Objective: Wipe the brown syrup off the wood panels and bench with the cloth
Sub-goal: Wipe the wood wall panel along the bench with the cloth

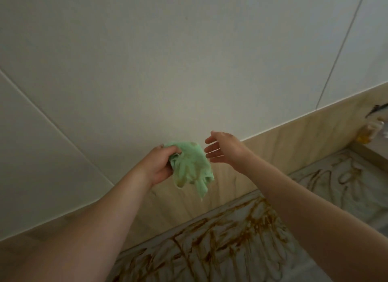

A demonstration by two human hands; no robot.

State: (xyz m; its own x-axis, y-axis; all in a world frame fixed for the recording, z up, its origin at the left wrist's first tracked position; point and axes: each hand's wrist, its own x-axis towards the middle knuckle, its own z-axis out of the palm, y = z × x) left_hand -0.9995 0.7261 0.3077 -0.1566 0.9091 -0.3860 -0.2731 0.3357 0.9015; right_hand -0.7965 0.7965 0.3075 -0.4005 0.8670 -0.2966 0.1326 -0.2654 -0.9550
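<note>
A white tiled wall (168, 61) filled the view above the pale wood panels (294, 145). Brown syrup (228, 225) streaked the bench (367, 189) below. The left hand (157, 166) gripped the stained green cloth (191, 166) in the air before the panels; the right hand (224, 151), fingers straight, was just beside it.

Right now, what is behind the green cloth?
Behind the cloth, gripped by the left hand, show the white wall and wood panel. The panel patch it covers is hidden.

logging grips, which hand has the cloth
The left hand grips the green cloth; the right hand is beside it, fingers straight, holding nothing.
</note>
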